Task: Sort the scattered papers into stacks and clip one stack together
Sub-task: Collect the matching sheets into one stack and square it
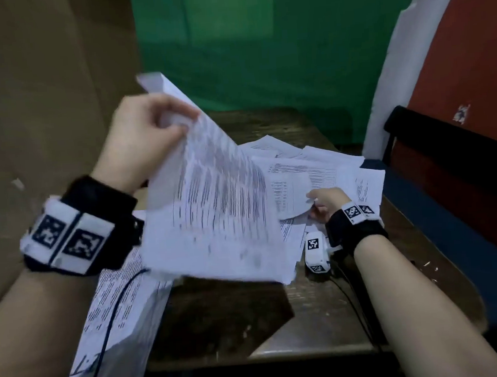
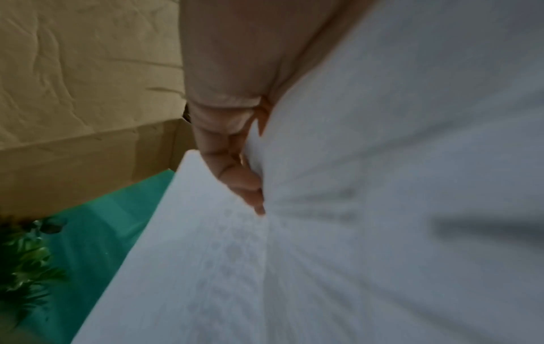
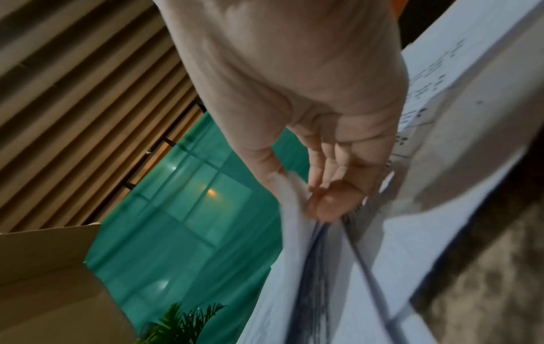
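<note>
My left hand is raised above the wooden table and grips a bundle of printed sheets by its upper edge; the sheets hang down, blurred. In the left wrist view the curled fingers pinch the white paper. My right hand is low over the scattered papers at the table's far side and pinches the curled edge of one sheet between thumb and fingers. The right wrist view shows that thumb and fingers on the lifted paper edge. No clip is visible.
A stack of printed pages lies at the table's near left, with a dark cable across it. A cardboard wall stands to the left, green cloth behind. A dark chair or bench is to the right.
</note>
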